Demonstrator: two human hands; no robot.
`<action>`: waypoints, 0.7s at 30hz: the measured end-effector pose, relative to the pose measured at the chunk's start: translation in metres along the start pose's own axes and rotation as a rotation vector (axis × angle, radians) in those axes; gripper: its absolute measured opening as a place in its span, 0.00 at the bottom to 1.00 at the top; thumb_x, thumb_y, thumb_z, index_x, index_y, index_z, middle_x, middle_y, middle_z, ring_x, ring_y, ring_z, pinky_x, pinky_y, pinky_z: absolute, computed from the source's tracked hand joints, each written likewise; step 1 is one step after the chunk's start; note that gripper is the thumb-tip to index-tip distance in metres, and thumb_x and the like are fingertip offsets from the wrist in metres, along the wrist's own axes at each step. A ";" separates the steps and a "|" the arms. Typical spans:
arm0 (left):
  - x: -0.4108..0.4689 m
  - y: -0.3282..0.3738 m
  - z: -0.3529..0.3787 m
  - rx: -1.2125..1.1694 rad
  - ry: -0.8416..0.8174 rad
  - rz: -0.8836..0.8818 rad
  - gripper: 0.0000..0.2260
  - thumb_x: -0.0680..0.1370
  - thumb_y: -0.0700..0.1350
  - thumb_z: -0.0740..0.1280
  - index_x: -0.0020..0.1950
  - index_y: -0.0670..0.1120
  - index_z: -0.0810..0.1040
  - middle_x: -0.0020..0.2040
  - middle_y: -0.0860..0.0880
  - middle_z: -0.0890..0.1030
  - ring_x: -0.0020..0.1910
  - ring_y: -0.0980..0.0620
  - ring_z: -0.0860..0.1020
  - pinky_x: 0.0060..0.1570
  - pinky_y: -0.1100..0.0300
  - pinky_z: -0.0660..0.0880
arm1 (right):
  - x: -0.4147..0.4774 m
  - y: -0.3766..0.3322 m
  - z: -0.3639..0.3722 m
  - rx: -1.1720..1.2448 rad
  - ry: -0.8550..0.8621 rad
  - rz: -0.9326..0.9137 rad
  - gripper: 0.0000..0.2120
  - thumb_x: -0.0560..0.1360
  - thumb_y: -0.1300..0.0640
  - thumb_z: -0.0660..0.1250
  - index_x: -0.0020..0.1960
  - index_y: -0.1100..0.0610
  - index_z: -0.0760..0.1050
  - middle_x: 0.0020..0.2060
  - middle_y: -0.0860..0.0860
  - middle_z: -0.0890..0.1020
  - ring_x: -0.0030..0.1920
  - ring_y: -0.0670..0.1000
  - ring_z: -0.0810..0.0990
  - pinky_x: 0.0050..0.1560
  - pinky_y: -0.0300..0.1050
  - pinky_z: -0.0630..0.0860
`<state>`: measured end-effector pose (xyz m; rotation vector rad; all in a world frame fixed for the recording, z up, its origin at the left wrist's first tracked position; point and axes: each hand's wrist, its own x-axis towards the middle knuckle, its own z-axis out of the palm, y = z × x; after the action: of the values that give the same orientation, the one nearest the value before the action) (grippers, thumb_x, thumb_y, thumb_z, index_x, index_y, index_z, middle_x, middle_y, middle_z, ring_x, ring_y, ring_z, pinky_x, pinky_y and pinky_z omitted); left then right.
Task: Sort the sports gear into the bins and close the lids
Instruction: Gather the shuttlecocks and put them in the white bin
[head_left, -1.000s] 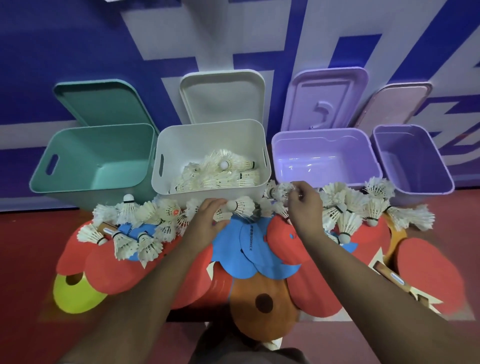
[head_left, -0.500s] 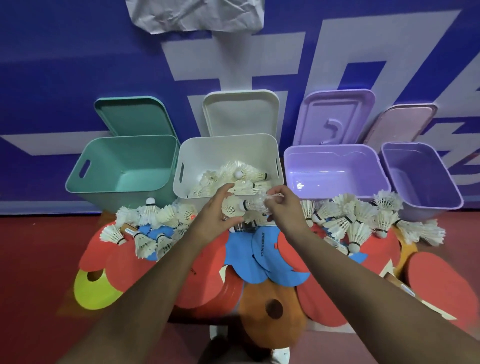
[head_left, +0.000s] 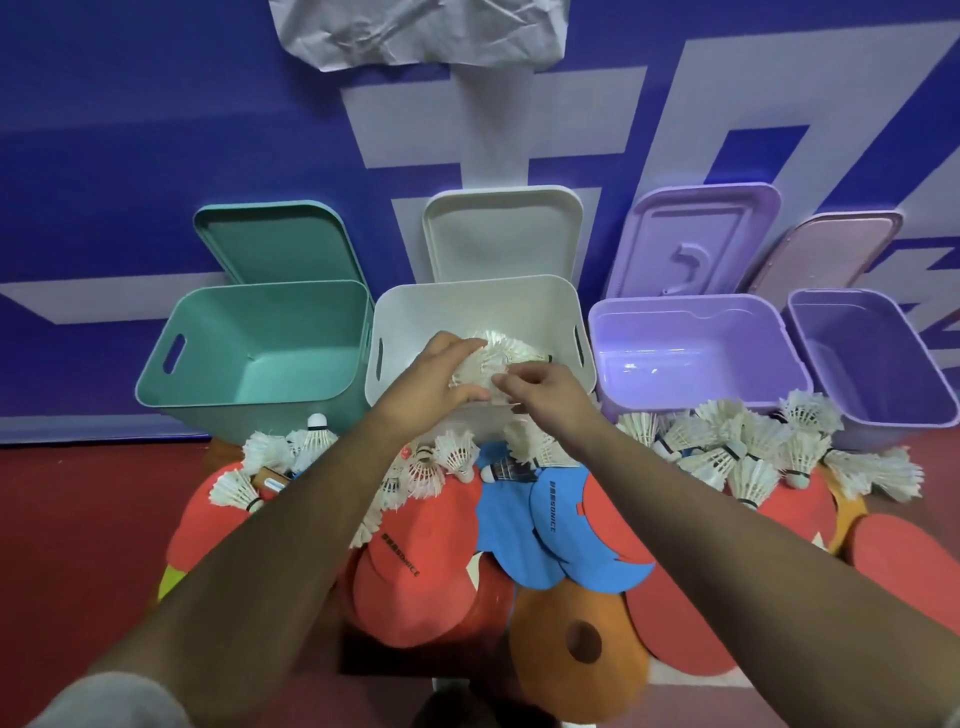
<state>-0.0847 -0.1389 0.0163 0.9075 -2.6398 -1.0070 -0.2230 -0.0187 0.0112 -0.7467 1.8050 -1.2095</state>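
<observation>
Shuttlecocks (head_left: 485, 364) are bunched in both hands directly over the white bin (head_left: 563, 296), and that vertical relation is what the coming release turns on: the bundle sits above the bin's open mouth, inside its near rim, so letting go should drop it straight onto the shuttlecocks already lying in the bin. The left hand (head_left: 434, 379) cups the bundle from the side nearer the teal bin (head_left: 208, 338), its grip curled around the feather skirts; the right hand (head_left: 545, 387) pinches it from the side nearer the lavender bin (head_left: 675, 317), its grip narrow and closed on feathers. Which way the corks point inside the bundle I cannot tell. Both hands are about equally near the white bin's opening. In front of the white bin, many loose shuttlecocks (head_left: 727, 447) lie over the flat cones (head_left: 415, 545), so by my judgement the sorting is far from done, and all four lids, such as the white lid (head_left: 501, 234), stand open behind their bins.
</observation>
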 end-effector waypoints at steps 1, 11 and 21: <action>0.009 -0.004 -0.001 0.039 -0.033 0.007 0.28 0.75 0.50 0.72 0.74 0.51 0.67 0.63 0.51 0.69 0.62 0.53 0.71 0.63 0.63 0.65 | 0.008 0.000 0.001 -0.001 0.019 0.016 0.14 0.75 0.53 0.70 0.55 0.63 0.80 0.48 0.61 0.83 0.46 0.56 0.82 0.58 0.58 0.78; 0.010 -0.026 0.019 0.090 0.078 0.100 0.20 0.75 0.46 0.70 0.66 0.48 0.74 0.60 0.47 0.69 0.61 0.49 0.69 0.66 0.55 0.66 | 0.010 0.020 -0.013 -0.352 0.193 -0.110 0.09 0.77 0.56 0.65 0.55 0.57 0.77 0.49 0.52 0.81 0.48 0.49 0.78 0.51 0.43 0.72; -0.069 -0.071 0.071 0.321 0.050 -0.146 0.18 0.72 0.49 0.73 0.60 0.46 0.79 0.49 0.44 0.75 0.52 0.43 0.73 0.55 0.49 0.73 | -0.032 0.107 0.000 -0.672 0.094 -0.048 0.22 0.75 0.53 0.69 0.67 0.56 0.70 0.60 0.55 0.69 0.52 0.56 0.76 0.51 0.45 0.73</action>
<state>-0.0210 -0.1004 -0.0795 1.1884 -2.7725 -0.5845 -0.2109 0.0466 -0.0792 -1.1177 2.3095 -0.6550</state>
